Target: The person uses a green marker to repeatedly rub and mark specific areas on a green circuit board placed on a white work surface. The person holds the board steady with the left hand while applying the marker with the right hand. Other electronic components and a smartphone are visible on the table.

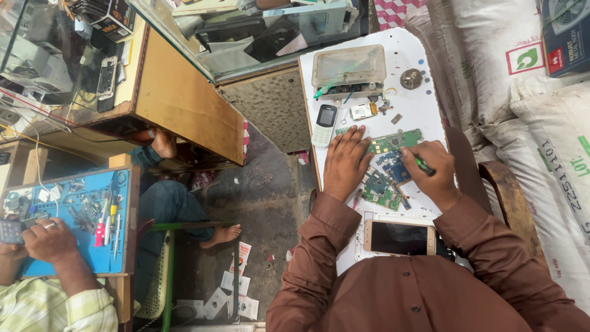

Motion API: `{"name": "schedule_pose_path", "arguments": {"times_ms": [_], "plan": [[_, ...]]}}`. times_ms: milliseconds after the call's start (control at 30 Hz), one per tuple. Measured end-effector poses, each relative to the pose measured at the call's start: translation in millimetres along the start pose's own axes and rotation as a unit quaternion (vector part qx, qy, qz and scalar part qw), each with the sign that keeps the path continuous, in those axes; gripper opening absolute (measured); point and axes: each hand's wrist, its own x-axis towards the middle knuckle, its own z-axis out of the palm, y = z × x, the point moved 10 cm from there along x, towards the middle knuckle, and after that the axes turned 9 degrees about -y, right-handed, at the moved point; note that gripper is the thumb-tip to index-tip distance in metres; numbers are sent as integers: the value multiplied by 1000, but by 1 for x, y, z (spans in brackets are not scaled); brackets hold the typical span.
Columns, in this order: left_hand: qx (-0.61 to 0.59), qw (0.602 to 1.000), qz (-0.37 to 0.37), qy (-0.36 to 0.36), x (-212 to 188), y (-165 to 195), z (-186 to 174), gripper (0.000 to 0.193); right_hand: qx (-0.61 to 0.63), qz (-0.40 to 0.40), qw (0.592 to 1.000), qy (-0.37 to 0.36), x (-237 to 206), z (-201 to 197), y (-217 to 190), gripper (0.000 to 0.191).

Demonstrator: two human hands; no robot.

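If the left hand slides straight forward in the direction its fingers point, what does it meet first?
The left hand lies flat, fingers pointing up the white worktable. Just past the fingertips lies a small white keypad phone, probably the first thing met; the clear plastic box sits farther on. Exact alignment is hard to judge.

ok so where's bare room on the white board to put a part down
Bare white shows right of the round metal disc, along the white board's right edge, and left of the white keypad phone. It is crowded around the green circuit boards under both hands and by the gold smartphone.
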Motion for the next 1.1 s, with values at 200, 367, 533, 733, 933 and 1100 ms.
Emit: {"name": "schedule_pose_path", "arguments": {"times_ms": [200,367,533,733,933,1100], "plan": [[-3,1000,0,2,0,1,-1,32,16,-33,999,-3,-4,3,0,14],[4,1000,2,4,-1,1,0,31,14,-28,998,-48,-2,17,11,17],[0,1000,0,4,0,-1,2,32,28,35,999,0,-6,4,21,15],[1,1000,0,2,0,-1,1,32,15,5,1000,-18,0,5,6,13],[0,1000,2,6,-1,0,-2,32,7,-6,1000,-5,0,1,-2,9],[-3,1000,-1,4,0,0,-1,32,3,-46,999,-19,4,3,-11,8]]}}
